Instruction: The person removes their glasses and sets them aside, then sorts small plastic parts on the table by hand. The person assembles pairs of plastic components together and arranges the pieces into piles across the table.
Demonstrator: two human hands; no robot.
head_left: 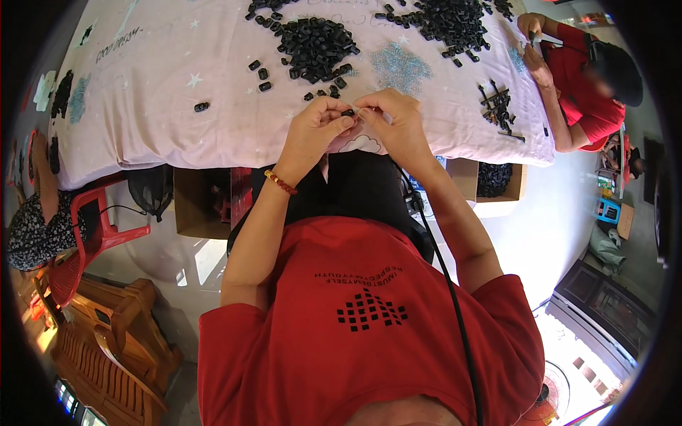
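Mid-assembly by the look of it: left hand (314, 131) and right hand (393, 124) both pinched shut on one small black piece (348, 112), right at the near edge of the pink cloth (163, 113). Probably needs careful aligning next. Tiny, dark, roughly tubular; same as the heap (316, 44) beyond.

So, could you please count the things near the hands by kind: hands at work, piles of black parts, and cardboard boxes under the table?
Hands of the wearer: 2, left hand and right hand, pinching one small black part
Large piles of black parts: 2
Cardboard boxes: 2
Total: 6
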